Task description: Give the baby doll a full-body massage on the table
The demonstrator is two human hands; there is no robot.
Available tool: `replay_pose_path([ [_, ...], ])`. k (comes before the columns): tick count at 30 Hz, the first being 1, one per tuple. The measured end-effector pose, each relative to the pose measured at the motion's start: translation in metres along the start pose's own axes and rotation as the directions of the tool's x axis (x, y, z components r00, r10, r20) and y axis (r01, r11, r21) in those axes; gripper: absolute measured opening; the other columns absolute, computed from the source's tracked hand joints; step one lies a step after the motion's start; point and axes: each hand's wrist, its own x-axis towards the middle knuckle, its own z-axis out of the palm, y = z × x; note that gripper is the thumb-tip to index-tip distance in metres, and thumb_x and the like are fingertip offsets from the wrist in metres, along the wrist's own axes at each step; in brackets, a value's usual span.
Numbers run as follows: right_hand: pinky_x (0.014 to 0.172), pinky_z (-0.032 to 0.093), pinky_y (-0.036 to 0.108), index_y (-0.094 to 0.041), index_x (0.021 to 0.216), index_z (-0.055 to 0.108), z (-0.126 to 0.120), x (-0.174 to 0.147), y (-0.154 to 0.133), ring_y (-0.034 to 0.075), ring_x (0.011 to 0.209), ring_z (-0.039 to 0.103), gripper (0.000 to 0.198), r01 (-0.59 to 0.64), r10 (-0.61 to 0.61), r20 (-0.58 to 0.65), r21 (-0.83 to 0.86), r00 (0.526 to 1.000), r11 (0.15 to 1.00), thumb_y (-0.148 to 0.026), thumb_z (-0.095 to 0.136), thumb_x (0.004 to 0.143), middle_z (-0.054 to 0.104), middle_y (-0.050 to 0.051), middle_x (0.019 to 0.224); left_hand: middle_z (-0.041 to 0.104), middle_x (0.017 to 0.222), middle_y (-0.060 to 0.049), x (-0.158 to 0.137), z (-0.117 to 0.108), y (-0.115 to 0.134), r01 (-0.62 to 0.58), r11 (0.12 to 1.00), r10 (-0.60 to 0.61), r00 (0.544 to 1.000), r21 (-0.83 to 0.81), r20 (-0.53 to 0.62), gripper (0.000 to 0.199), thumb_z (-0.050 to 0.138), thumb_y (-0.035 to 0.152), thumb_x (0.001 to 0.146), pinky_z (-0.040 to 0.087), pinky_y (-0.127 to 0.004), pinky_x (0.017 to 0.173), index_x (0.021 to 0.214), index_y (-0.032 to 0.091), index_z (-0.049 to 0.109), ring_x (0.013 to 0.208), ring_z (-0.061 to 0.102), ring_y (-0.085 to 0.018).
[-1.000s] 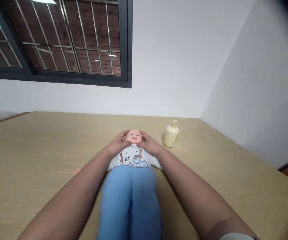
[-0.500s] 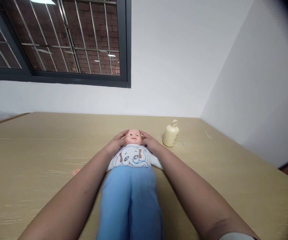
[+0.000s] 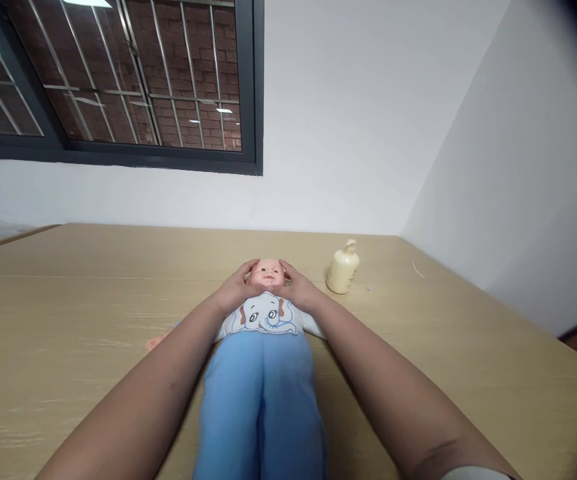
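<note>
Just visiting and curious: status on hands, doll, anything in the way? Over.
Left fingers, right fingers at sides of head. Doll face-up on table. Bottle upright, off right.

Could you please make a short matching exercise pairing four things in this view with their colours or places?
1. Trousers
2. Pump bottle
3. Right hand
4. Window frame

A. Dark grey, upper left of the picture
B. At the side of the doll's head
C. Light blue
D. Cream, standing on the table

Pairs: 1-C, 2-D, 3-B, 4-A
</note>
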Motion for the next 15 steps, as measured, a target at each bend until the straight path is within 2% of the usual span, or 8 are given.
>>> replay_pose_path([
  [4,0.11,0.043,0.043,-0.024,0.157,0.021,-0.001,0.002,0.003,0.03,0.131,0.053,0.119,0.004,-0.004,0.008,0.0,1.0,1.0,-0.047,0.088,0.061,0.042,0.013,0.153,0.061,0.132,-0.015,0.0,-0.001,-0.001,0.012,1.0,-0.012,1.0,0.021,0.002,0.095,0.085,0.027,0.064,0.056,-0.036,0.086,0.146,0.02,0.037,0.108,0.067,-0.03],
  [10,0.109,0.043,0.044,-0.024,0.157,0.023,-0.002,0.002,0.003,0.029,0.13,0.053,0.113,0.019,-0.019,0.004,-0.025,1.0,0.999,-0.041,0.085,0.064,0.045,0.012,0.152,0.064,0.127,-0.012,0.004,-0.004,-0.005,-0.006,0.996,0.007,1.0,0.088,-0.016,0.086,0.078,0.026,0.07,0.055,-0.038,0.09,0.146,0.022,0.039,0.111,0.065,-0.03],
  [15,0.111,0.041,0.043,-0.023,0.157,0.023,-0.003,0.004,0.005,0.029,0.134,0.05,0.103,0.023,-0.023,0.009,-0.017,1.0,1.0,-0.032,0.078,0.07,0.047,0.01,0.151,0.06,0.134,-0.012,0.007,-0.007,-0.011,-0.037,0.996,0.04,0.999,0.076,-0.029,0.082,0.076,0.024,0.07,0.054,-0.037,0.09,0.145,0.022,0.043,0.116,0.062,-0.03],
])
